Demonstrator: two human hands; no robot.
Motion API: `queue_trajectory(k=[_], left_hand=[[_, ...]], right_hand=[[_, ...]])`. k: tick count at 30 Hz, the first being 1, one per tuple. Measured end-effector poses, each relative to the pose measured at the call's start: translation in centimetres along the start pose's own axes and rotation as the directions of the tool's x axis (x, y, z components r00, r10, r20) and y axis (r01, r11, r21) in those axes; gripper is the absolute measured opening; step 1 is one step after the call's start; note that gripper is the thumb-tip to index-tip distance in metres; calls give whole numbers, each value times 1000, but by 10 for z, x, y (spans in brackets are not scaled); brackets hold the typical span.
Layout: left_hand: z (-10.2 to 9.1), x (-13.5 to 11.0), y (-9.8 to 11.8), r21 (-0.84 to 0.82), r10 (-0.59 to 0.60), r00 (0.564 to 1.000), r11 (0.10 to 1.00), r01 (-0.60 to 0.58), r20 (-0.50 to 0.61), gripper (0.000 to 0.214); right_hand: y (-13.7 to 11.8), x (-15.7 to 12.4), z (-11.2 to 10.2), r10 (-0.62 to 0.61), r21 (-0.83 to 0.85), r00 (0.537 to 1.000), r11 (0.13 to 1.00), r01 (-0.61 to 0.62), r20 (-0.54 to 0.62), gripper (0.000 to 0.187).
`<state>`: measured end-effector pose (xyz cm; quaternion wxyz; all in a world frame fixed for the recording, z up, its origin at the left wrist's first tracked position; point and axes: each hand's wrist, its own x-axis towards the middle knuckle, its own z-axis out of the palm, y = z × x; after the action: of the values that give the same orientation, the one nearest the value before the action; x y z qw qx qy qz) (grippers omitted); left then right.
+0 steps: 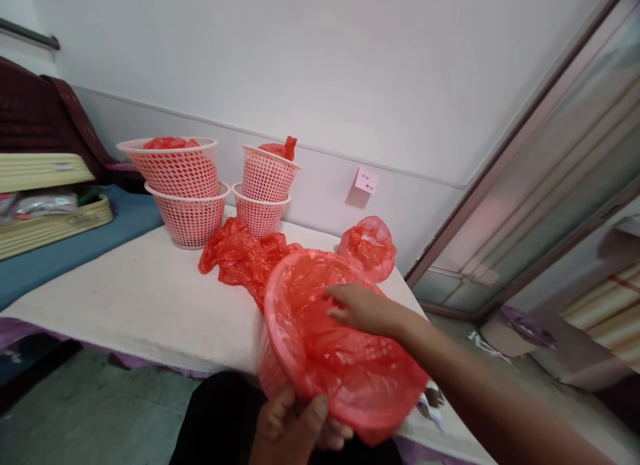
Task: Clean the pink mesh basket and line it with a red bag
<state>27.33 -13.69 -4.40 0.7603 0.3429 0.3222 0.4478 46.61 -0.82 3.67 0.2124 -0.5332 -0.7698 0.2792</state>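
A pink mesh wastebasket (pixel 273 365) is tilted toward me at the table's front edge, lined with a thin red plastic bag (pixel 345 365) folded out over its rim. My left hand (pixel 300 421) is closed on the near rim, thumb uppermost, with the bag's folded edge under its fingers. Inside the opening, my right hand (pixel 363 308) reaches over the liner with its fingers partly spread and nothing held. Behind the basket lies a crumpled heap of red bags (pixel 243 251). A smaller pink basket (pixel 367 248) with a red liner stands at the back right.
Two larger stacked baskets (pixel 190 215) and two smaller ones (pixel 263 215) stand along the wall, red plastic showing in the upper ones. A pink note (pixel 367 180) sticks to the wall. Cream trays (pixel 55 221) lie at left. A lined bin (pixel 515 331) stands on the floor at right.
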Motion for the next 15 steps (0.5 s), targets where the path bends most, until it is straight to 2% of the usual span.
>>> queue_trajectory(k=[1,3,5,6,8,11,13,14,15], left_hand=[[1,7,5,-53,21,999,998,-23,-37,37],[2,16,17,-144,61,993,987,-75,-96,34],[1,18,25,-178,84,991,979,-102,-103,31],[0,17,27,-177,85,993,979,-99,-85,30],[-8,13,29,-142,56,998,988,-56,-5,29],[-33,9,34,-81,-47,996,995,53,81,36],[-56,15,43,-89,-65,998,994,64,-7,43],[-67,21,51,-85,-18,995,996,9,-100,43],[-77,29,59,-70,60,972,995,-77,-226,40]], right_hand=[[5,-10,-13,-34,-106,992,994,22,-118,29],[22,-30,-28,-58,-250,924,967,-41,-377,31],[44,-47,-30,40,-251,874,951,-183,-484,40],[55,-52,-27,122,-172,871,958,-228,-477,43],[72,-59,-15,245,55,883,968,-244,-399,46],[79,-63,3,289,325,886,930,-170,-363,50],[75,-64,11,296,399,865,909,-124,-405,53],[72,-64,13,305,428,855,897,-110,-420,55],[70,-65,15,321,466,847,879,-100,-423,57]])
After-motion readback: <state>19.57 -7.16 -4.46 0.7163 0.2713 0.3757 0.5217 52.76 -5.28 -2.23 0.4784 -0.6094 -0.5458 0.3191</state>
